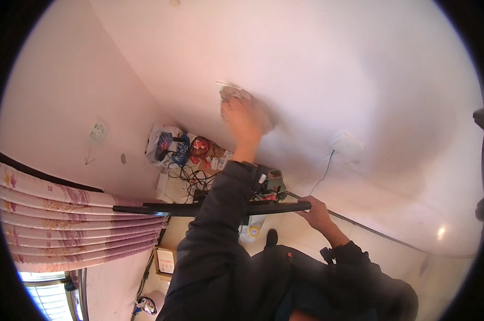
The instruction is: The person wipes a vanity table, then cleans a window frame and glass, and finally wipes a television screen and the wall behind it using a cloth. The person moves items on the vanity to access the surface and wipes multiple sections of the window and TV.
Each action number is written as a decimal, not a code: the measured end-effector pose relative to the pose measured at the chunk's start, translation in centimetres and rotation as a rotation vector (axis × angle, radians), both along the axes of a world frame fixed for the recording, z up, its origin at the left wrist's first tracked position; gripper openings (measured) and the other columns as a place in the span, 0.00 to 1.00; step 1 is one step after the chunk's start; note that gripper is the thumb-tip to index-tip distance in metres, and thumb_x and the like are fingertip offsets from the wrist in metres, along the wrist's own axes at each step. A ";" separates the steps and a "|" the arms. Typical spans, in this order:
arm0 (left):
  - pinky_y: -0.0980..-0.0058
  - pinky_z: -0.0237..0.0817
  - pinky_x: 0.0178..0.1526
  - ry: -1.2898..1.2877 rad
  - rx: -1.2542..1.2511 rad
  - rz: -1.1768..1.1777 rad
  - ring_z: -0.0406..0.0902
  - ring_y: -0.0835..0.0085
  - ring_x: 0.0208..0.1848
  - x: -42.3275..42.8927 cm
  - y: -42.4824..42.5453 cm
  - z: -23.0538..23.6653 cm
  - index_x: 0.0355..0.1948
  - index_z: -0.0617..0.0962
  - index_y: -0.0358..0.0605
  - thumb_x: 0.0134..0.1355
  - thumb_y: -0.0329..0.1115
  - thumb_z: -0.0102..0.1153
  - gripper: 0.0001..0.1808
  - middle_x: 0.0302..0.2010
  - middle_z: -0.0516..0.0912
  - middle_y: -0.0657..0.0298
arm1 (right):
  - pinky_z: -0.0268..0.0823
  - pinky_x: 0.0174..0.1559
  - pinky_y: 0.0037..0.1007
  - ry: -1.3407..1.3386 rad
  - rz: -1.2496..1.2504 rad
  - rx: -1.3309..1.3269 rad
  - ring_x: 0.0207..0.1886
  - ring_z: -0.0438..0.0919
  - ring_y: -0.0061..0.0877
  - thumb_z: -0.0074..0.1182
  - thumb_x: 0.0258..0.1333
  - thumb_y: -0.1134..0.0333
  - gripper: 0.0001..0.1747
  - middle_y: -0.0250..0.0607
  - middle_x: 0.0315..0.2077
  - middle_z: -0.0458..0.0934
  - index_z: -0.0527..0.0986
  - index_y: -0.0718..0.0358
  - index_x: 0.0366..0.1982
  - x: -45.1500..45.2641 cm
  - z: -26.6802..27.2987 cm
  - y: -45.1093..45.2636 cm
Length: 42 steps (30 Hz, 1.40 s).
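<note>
A grey-brown cloth (238, 94) is bunched under my left hand (242, 118), against a pale plate (222, 84) on the wall; my fingers cover much of both. Low in front of me stands a thin black flat-screen monitor or television (280, 208), seen from above along its top edge. My left sleeve crosses over it. At its right end, my right hand (316, 214) grips the corner. Behind the screen, tangled black cables (191, 180) lie on a crowded surface.
Plastic bags (165, 144) and a green container (276, 181) crowd the corner. A white wall box (347, 143) trails a green cable (327, 172). Left are a socket plate (97, 131), a patterned curtain (77, 220), a framed picture (165, 261) and a bin (155, 299).
</note>
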State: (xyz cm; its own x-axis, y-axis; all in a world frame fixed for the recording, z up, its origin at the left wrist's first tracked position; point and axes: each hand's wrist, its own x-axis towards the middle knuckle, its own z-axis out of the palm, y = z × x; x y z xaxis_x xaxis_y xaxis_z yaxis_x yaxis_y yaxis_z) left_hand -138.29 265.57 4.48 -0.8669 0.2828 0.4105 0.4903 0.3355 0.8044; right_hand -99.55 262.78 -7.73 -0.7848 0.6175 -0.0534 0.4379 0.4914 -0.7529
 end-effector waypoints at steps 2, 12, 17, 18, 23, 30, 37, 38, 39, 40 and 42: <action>0.47 0.74 0.62 -0.073 -0.013 -0.004 0.80 0.37 0.56 0.7 0.6 -1.5 0.68 0.76 0.32 0.80 0.38 0.53 0.23 0.55 0.78 0.40 | 0.81 0.54 0.38 -0.001 0.006 -0.016 0.50 0.90 0.42 0.81 0.55 0.67 0.26 0.47 0.47 0.91 0.84 0.63 0.55 0.0 0.1 0.1; 0.47 0.77 0.56 -0.151 0.123 0.032 0.85 0.41 0.52 -7.6 -0.6 -0.4 0.68 0.79 0.35 0.80 0.37 0.54 0.22 0.45 0.85 0.41 | 0.82 0.53 0.40 0.034 0.075 0.102 0.50 0.89 0.43 0.80 0.53 0.69 0.25 0.47 0.47 0.89 0.84 0.63 0.53 0.2 0.1 0.0; 0.48 0.78 0.55 0.075 -0.098 0.180 0.86 0.39 0.51 -1.4 0.2 -0.3 0.65 0.80 0.40 0.80 0.38 0.54 0.19 0.45 0.85 0.41 | 0.81 0.53 0.41 -0.004 0.059 -0.010 0.51 0.89 0.43 0.80 0.53 0.69 0.25 0.47 0.47 0.89 0.84 0.63 0.52 -0.1 0.7 -0.1; 0.48 0.78 0.55 0.078 -0.040 0.216 0.86 0.39 0.49 -1.6 0.4 -0.3 0.61 0.82 0.37 0.79 0.37 0.55 0.18 0.44 0.85 0.41 | 0.81 0.53 0.41 0.014 0.078 0.023 0.51 0.89 0.44 0.80 0.53 0.69 0.24 0.47 0.47 0.89 0.84 0.63 0.52 -0.1 0.8 0.0; 0.46 0.77 0.55 -0.110 0.080 0.138 0.85 0.37 0.50 -9.2 -0.7 0.0 0.52 0.84 0.33 0.78 0.36 0.55 0.16 0.45 0.86 0.40 | 0.82 0.52 0.40 -0.003 0.061 0.018 0.49 0.90 0.43 0.80 0.52 0.70 0.24 0.47 0.46 0.89 0.84 0.63 0.51 0.1 0.4 0.0; 0.46 0.77 0.53 0.037 -0.010 0.088 0.85 0.36 0.49 -2.4 0.2 -1.3 0.51 0.83 0.32 0.78 0.35 0.54 0.15 0.46 0.85 0.37 | 0.81 0.51 0.39 0.035 0.049 0.001 0.48 0.90 0.43 0.81 0.52 0.70 0.24 0.46 0.45 0.88 0.84 0.62 0.51 -0.3 0.8 -0.1; 0.47 0.78 0.52 0.036 -0.029 0.127 0.86 0.39 0.47 -8.5 -0.6 -0.2 0.55 0.81 0.32 0.80 0.34 0.51 0.15 0.50 0.84 0.41 | 0.82 0.49 0.41 -0.009 0.034 0.003 0.45 0.90 0.43 0.78 0.57 0.65 0.21 0.45 0.45 0.90 0.85 0.60 0.50 -0.1 0.6 0.0; 0.47 0.78 0.52 0.005 -0.029 0.161 0.85 0.39 0.47 -8.6 -0.4 -0.6 0.55 0.81 0.32 0.80 0.34 0.52 0.15 0.51 0.85 0.42 | 0.82 0.49 0.41 -0.003 0.028 0.005 0.45 0.90 0.43 0.78 0.56 0.66 0.21 0.45 0.45 0.90 0.85 0.60 0.51 0.0 0.5 -0.1; 0.47 0.78 0.52 -0.022 -0.025 0.197 0.85 0.39 0.47 -8.1 -0.1 -1.1 0.54 0.82 0.32 0.80 0.35 0.52 0.15 0.51 0.85 0.43 | 0.82 0.49 0.41 0.029 0.029 0.011 0.45 0.90 0.43 0.78 0.56 0.66 0.21 0.45 0.45 0.90 0.85 0.60 0.51 -0.1 0.3 -0.1; 0.50 0.77 0.54 0.093 -0.080 0.177 0.85 0.42 0.49 -7.0 0.3 -1.7 0.54 0.82 0.34 0.79 0.35 0.53 0.14 0.51 0.85 0.46 | 0.82 0.50 0.41 0.058 0.034 -0.002 0.46 0.90 0.44 0.78 0.55 0.67 0.22 0.46 0.45 0.90 0.85 0.59 0.51 0.0 0.2 -0.2; 0.57 0.75 0.58 0.327 -0.209 0.166 0.84 0.49 0.53 -3.9 1.2 -2.6 0.54 0.83 0.40 0.77 0.36 0.56 0.13 0.52 0.86 0.54 | 0.82 0.49 0.38 0.032 0.015 0.062 0.46 0.90 0.41 0.80 0.53 0.70 0.22 0.46 0.44 0.89 0.85 0.61 0.50 -0.2 0.1 -0.3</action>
State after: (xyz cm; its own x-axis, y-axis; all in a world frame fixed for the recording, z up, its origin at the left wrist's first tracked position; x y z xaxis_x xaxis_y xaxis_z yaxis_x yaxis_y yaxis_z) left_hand -142.23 266.78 1.87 -0.7409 0.2569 0.6205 0.6345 0.5704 0.5216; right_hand -99.74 262.49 -7.66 -0.7945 0.6072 0.0099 0.4063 0.5436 -0.7344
